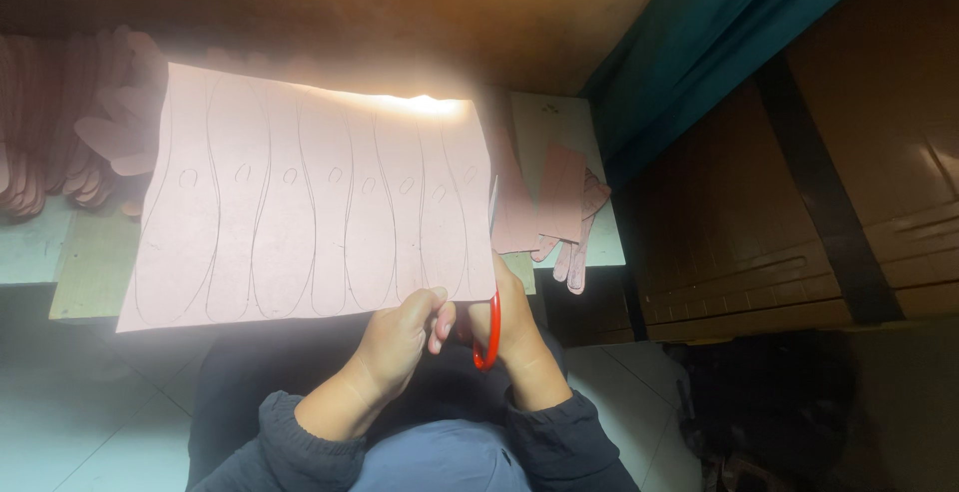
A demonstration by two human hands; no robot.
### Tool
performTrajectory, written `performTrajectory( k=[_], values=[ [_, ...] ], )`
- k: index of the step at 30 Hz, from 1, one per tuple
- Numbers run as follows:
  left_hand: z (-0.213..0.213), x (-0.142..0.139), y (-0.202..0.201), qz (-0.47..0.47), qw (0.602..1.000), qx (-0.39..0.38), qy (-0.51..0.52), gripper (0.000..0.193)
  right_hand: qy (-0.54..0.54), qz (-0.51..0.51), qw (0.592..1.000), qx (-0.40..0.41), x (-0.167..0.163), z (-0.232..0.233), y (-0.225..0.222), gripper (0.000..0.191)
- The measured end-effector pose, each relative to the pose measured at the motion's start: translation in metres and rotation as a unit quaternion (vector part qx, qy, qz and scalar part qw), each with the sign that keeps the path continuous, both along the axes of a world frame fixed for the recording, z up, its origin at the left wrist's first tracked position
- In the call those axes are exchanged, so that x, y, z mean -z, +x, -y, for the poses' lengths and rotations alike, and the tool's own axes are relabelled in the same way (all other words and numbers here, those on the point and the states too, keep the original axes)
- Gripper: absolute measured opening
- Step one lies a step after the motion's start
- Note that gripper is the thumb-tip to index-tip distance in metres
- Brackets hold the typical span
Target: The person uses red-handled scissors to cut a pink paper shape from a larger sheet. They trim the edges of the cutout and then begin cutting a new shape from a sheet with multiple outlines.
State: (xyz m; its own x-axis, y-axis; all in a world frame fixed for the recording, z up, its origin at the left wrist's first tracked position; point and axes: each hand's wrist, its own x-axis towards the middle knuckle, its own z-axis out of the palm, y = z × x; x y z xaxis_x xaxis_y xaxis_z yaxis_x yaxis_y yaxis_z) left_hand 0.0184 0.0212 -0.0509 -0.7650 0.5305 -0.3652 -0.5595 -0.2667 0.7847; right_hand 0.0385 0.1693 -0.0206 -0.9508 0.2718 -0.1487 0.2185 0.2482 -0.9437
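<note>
A large pink sheet (300,202) with several pencil-drawn insole outlines is held up over a low table. My left hand (395,337) pinches its lower right corner. My right hand (519,327) grips red-handled scissors (489,332), whose blade (493,197) runs up along the sheet's right edge. Both of my dark sleeves show at the bottom of the view.
A pile of cut pink insole shapes (60,132) lies at the left on the table. More pink offcuts (559,207) rest on the table's right end. A teal cloth (699,42) and brown cardboard boxes (799,202) stand at the right. Light floor tiles (90,402) lie below.
</note>
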Motion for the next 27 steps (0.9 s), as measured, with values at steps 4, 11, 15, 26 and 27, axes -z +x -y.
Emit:
performTrajectory(
  k=[4, 11, 15, 26, 27],
  values=[
    [-0.001, -0.005, 0.003, 0.004, 1.000, 0.008, 0.016, 0.033, 0.077, -0.128, 0.988, -0.027, -0.002, -0.001, 0.000, 0.027],
    [-0.005, -0.006, 0.005, 0.023, 0.999, -0.015, 0.030, 0.032, 0.019, 0.077, 0.997, 0.003, -0.023, 0.006, 0.005, 0.029],
    [-0.006, -0.004, 0.004, 0.028, 0.999, -0.022, 0.033, 0.032, 0.065, 0.002, 0.998, -0.012, -0.004, 0.002, 0.003, 0.027],
    [-0.006, -0.004, 0.009, 0.019, 1.000, 0.010, -0.010, 0.036, 0.087, -0.089, 0.992, -0.035, 0.081, -0.045, -0.007, 0.024],
    [-0.002, -0.002, 0.007, 0.011, 1.000, 0.005, -0.014, 0.036, 0.154, -0.090, 0.984, -0.020, 0.082, -0.051, -0.009, 0.022]
  ],
)
